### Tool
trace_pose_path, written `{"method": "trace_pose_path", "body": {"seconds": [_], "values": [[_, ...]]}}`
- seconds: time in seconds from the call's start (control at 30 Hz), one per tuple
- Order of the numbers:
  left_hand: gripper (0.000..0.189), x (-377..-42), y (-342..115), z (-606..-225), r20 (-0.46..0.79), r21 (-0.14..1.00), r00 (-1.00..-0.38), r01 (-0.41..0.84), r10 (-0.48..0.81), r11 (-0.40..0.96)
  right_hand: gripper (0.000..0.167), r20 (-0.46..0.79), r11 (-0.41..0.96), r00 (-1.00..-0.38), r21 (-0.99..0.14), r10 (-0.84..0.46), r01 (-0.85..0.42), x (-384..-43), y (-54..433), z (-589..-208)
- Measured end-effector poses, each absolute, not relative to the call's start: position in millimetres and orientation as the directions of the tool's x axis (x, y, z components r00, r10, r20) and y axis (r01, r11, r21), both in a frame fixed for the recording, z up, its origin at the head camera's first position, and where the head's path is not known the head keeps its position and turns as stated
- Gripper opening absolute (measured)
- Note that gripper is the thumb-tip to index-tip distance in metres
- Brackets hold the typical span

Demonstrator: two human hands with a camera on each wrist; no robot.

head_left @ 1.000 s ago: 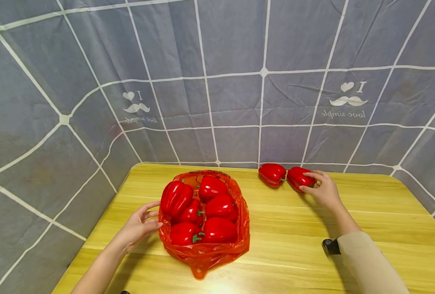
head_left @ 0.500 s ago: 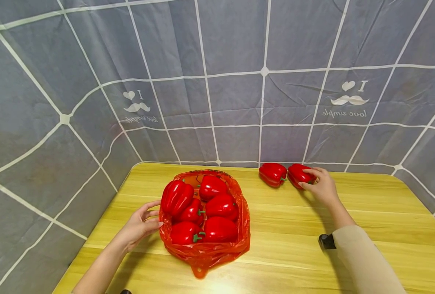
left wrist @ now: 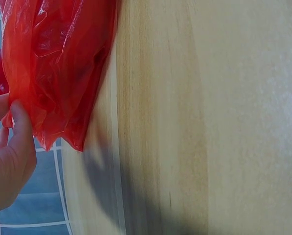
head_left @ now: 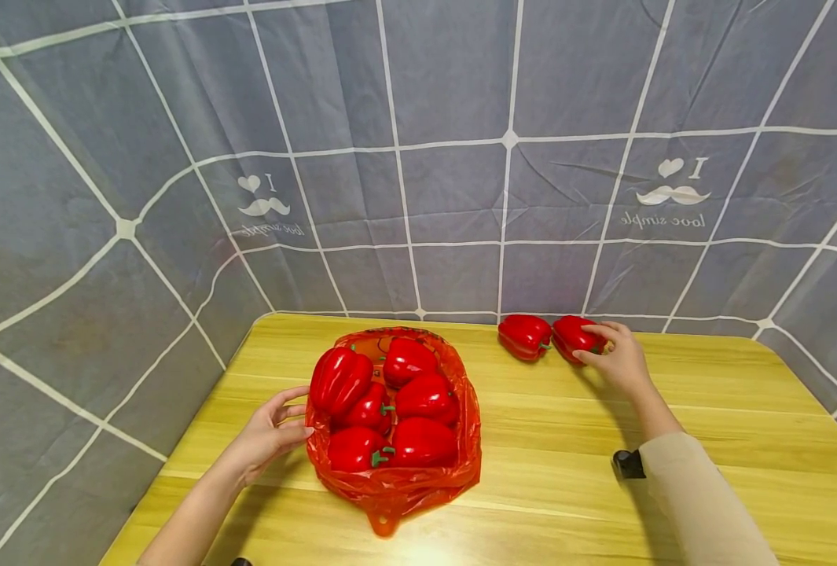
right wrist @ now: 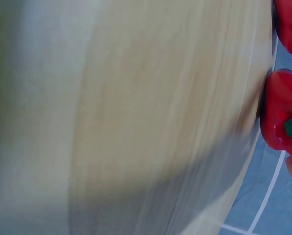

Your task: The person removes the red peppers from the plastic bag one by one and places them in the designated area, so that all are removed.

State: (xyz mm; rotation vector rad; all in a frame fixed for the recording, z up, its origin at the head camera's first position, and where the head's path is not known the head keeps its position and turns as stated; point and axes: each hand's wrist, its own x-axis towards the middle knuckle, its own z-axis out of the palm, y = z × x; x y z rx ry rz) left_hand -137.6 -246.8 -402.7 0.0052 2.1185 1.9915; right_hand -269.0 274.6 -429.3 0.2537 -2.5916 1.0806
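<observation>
A red plastic bag (head_left: 397, 503) stands with its mouth up on the table, several red bell peppers with green stems inside it. At its left side, my left hand (head_left: 266, 436) pinches the bag's rim between thumb and fingers; the left wrist view shows that hand (left wrist: 11, 156) on the bag (left wrist: 62, 63). Toward the back right, my right hand (head_left: 619, 363) grips a red bell pepper (head_left: 572, 338), which lies near the table's back edge. In the right wrist view the same pepper (right wrist: 279, 105) shows its green stem, while most of the hand is out of frame.
Another red bell pepper (head_left: 524, 336) lies just left of the gripped one. The wooden table (head_left: 545, 472) ends at a grey curtain (head_left: 453, 196) with white grid lines, hanging behind and at both sides. A black object (head_left: 629, 464) sits at the right sleeve.
My right hand and the bell pepper it grips have shifted slightly toward the back edge since a second ago, then stayed nearly still. The left hand and bag have hardly moved.
</observation>
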Motion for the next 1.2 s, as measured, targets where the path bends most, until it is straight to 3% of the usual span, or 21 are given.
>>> {"method": "trace_pose_path", "body": {"seconds": [0.67, 0.9, 1.2], "values": [[0.068, -136, -249, -406, -0.163, 0.985, -0.973, -0.151, 0.162, 0.086, 0.043, 0.400, 0.613, -0.915, -0.711, -0.052, -0.345, -256, 263, -402], [0.068, -137, -250, -406, -0.162, 0.984, -0.974, -0.149, 0.157, 0.094, 0.036, 0.441, 0.630, -0.892, -0.667, -0.097, -0.398, -249, 244, -386], [0.069, -138, -246, -404, -0.164, 0.985, -0.974, -0.152, 0.157, 0.083, 0.032, 0.469, 0.550, -0.861, -0.673, -0.199, -0.494, -239, 215, -370]]}}
